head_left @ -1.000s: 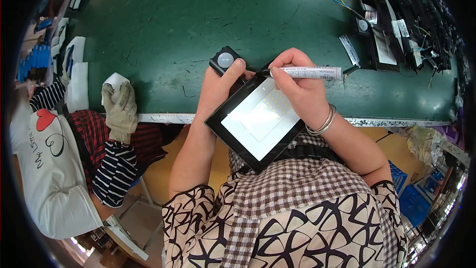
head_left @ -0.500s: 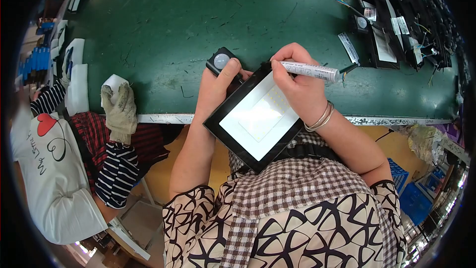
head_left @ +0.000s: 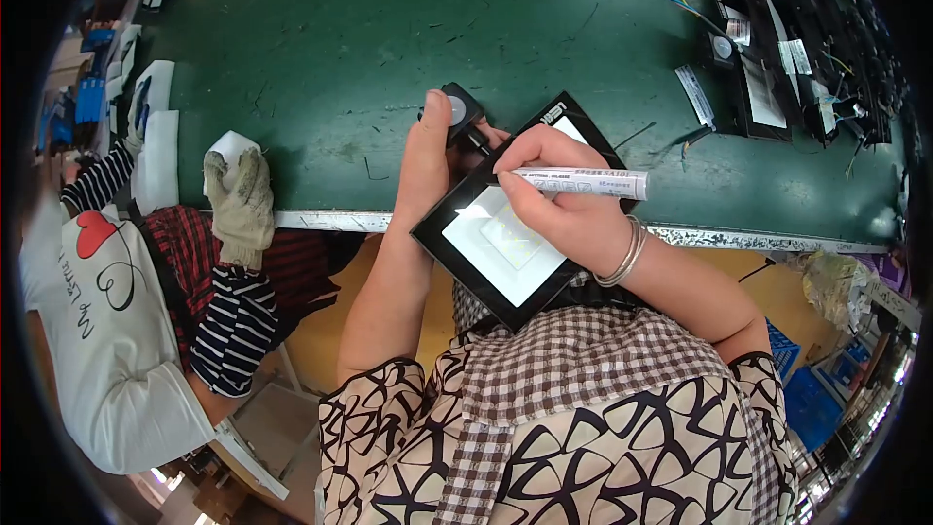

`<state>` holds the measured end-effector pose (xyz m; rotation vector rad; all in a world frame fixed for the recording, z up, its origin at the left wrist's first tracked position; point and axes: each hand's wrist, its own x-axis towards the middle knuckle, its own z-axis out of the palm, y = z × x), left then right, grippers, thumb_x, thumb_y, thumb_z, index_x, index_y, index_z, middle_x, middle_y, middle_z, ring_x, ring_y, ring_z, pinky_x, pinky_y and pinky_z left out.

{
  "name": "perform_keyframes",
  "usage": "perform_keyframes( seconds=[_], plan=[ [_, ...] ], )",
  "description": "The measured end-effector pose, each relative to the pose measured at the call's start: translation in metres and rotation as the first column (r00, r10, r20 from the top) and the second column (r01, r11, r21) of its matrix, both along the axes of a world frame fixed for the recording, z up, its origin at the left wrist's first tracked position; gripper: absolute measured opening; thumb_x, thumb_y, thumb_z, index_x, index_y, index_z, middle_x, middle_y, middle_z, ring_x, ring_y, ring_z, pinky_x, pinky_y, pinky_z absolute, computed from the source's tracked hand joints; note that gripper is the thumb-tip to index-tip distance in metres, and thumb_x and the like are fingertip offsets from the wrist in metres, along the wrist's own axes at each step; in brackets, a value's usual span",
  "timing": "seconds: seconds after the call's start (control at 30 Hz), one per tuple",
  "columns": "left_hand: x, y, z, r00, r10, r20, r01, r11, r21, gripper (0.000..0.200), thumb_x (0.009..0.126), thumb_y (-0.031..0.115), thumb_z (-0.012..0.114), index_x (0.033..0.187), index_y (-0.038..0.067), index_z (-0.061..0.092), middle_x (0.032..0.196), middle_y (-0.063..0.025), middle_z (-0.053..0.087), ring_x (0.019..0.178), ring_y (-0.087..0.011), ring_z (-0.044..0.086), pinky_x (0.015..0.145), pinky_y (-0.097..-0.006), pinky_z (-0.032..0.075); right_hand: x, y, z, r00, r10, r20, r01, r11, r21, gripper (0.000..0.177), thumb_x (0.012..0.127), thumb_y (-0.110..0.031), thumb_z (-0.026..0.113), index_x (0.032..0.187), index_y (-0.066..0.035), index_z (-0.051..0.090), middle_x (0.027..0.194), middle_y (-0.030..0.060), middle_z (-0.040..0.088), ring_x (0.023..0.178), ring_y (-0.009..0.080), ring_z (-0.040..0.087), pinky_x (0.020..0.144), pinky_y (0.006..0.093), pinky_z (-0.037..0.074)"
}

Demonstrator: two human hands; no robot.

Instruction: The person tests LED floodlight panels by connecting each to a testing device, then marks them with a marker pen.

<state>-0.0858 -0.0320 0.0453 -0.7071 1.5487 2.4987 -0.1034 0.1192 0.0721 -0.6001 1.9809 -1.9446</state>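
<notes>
Tilted across my lap at the table edge is a black-framed LED floodlight with a glossy pale face. A small black motion sensor with a round lens sticks out from its upper left side. My left hand grips the light there; the thumb points up beside the sensor and the other fingers are mostly hidden behind. Closed around a white marker pen, my right hand rests over the light. The pen's tip end is at the upper left edge of the frame; fingers hide the tip itself.
More black floodlights with loose wires crowd the right of the green table. A label strip lies near them. On the left, a co-worker's gloved hand holds a white piece, beside white foam blocks.
My right hand and the marker have moved down and left along the frame, uncovering the light's upper corner. My left thumb has lifted off the sensor, which has shifted right.
</notes>
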Motion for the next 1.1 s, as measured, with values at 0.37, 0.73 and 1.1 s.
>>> perform_keyframes(
  seconds=[0.37, 0.73, 1.1],
  plan=[
    [-0.002, -0.005, -0.011, 1.000, -0.016, -0.009, 0.016, 1.000, -0.013, 0.062, 0.087, 0.063, 0.042, 0.078, 0.003, 0.056, 0.069, -0.0091, 0.061, 0.057, -0.0106, 0.055, 0.051, -0.0232, 0.044, 0.001, -0.007, 0.003, 0.971, -0.018, -0.237, 0.056, 0.986, 0.155, 0.009, 0.075, -0.008, 0.062, 0.079, -0.006, 0.054, 0.060, 0.0061, 0.055, 0.054, 0.0224, 0.056, 0.050, 0.0328, 0.042],
    [-0.003, -0.003, -0.006, 1.000, -0.020, -0.012, 0.019, 0.996, -0.082, 0.062, 0.087, 0.063, 0.041, 0.081, 0.003, 0.055, 0.071, -0.0100, 0.061, 0.057, -0.0120, 0.056, 0.051, -0.0220, 0.045, 0.000, -0.002, -0.005, 0.956, -0.147, -0.253, 0.194, 0.966, 0.171, 0.008, 0.074, -0.006, 0.062, 0.077, -0.005, 0.055, 0.059, 0.0073, 0.056, 0.053, 0.0227, 0.057, 0.049, 0.0322, 0.044],
    [-0.004, -0.006, -0.010, 0.999, -0.043, -0.023, 0.043, 0.999, -0.020, 0.064, 0.087, 0.065, 0.038, 0.081, 0.004, 0.054, 0.069, -0.0085, 0.060, 0.057, -0.0110, 0.057, 0.049, -0.0203, 0.045, 0.009, -0.016, 0.003, 0.970, 0.046, -0.239, -0.017, 0.993, 0.119, 0.008, 0.072, -0.007, 0.063, 0.075, -0.009, 0.055, 0.059, 0.0041, 0.055, 0.054, 0.0225, 0.053, 0.051, 0.0338, 0.041]
  ],
)
